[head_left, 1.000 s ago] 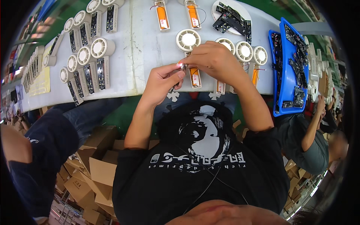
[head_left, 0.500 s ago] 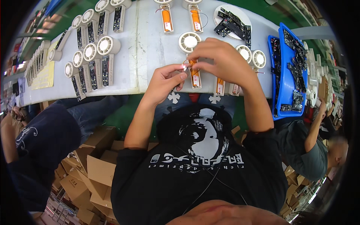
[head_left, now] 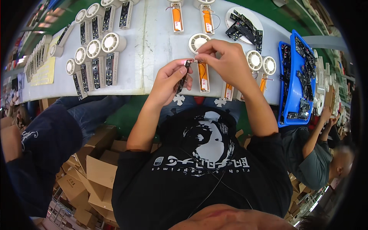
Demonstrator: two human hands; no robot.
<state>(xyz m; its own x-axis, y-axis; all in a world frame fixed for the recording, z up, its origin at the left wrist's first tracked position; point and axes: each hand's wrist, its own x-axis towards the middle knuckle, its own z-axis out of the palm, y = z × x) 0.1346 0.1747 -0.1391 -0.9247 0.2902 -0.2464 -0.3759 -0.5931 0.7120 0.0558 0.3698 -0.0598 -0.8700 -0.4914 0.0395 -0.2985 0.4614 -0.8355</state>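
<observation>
My left hand (head_left: 167, 81) grips a narrow black circuit board (head_left: 183, 79), tilted upright between thumb and fingers. My right hand (head_left: 229, 63) is closed in a pinch just beyond the board's upper end, at thin wires (head_left: 195, 61) that run there; exactly which wire it holds is too small to tell. Under the fingers lies a handheld fan (head_left: 199, 43) with a round white grille. Its handle is uncovered and shows an orange battery (head_left: 203, 73) with a white and red label. The right hand partly covers this fan.
More fans with orange batteries (head_left: 177, 20) lie at the far side and right. Fans bearing black boards (head_left: 111, 69) stand in rows on the left. Loose boards fill a white round dish (head_left: 251, 19) and blue trays (head_left: 284, 111). Co-workers sit on both sides; cardboard boxes (head_left: 100, 170) are below.
The circuit board has turned up into plainer view in my left hand. My right hand has drawn slightly back from it, fingers still pinched. The whole view has shifted slightly.
</observation>
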